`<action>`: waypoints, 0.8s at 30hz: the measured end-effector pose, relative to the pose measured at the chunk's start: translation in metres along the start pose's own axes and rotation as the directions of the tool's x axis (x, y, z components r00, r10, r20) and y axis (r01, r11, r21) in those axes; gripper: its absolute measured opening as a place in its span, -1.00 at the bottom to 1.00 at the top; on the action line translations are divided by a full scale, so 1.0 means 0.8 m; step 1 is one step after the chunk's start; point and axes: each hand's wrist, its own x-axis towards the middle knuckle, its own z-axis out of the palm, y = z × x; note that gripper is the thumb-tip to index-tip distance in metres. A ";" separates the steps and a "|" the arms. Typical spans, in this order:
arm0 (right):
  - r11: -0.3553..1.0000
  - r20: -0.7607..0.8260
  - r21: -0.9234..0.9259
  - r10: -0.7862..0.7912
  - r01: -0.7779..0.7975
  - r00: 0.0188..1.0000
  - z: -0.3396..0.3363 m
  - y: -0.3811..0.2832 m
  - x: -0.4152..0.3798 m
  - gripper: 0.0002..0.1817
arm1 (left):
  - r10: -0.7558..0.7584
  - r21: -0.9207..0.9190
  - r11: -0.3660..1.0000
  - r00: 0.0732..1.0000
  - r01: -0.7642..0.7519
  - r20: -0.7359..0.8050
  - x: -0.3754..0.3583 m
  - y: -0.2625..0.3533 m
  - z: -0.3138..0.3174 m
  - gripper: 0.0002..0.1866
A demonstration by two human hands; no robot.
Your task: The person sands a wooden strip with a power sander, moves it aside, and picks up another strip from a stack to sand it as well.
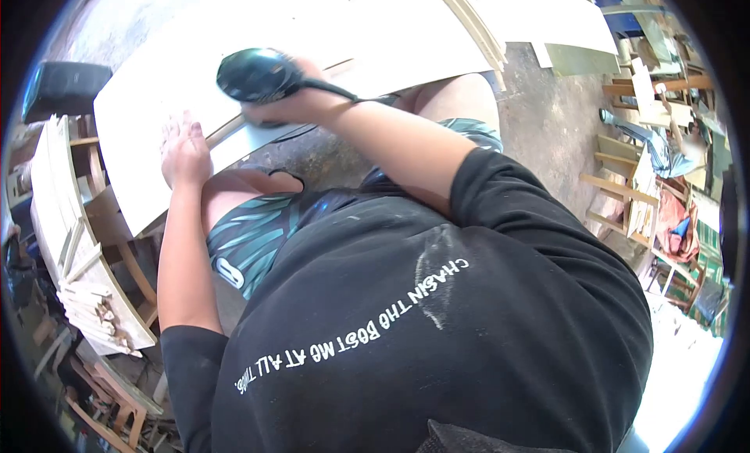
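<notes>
A dark rounded power tool (256, 76) with a cord sits over the front part of a large white panel (148, 101). My right hand (301, 101) is wrapped round it, slightly blurred. To its left, my left hand (186, 150) lies on the panel near its front edge, fingers spread and holding nothing. A strip-like piece (226, 130) runs along the edge between my hands. The underside of the tool is hidden.
A dark box-like object (66, 90) stands at the far left. Below it, wood strips (94, 312) lie on a narrow board. Long pale strips (469, 23) cross the top. At right, another person (664, 148) is among wooden frames (621, 187).
</notes>
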 end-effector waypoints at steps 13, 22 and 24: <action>0.945 -0.187 -0.067 0.304 -0.320 0.934 -0.115 0.043 -0.008 -0.41 | -0.024 0.051 0.998 1.000 0.024 -0.001 -0.001 0.011 -0.012 -0.38; 0.970 -0.080 -0.023 0.238 -0.241 0.968 -0.068 0.016 -0.001 -0.48 | -0.041 0.039 0.998 0.999 0.042 -0.003 0.001 0.016 -0.012 -0.36; 0.980 -0.010 -0.055 0.192 -0.192 0.981 -0.042 -0.022 0.004 -0.59 | -0.042 0.025 0.999 0.999 0.041 0.012 0.001 0.015 -0.011 -0.36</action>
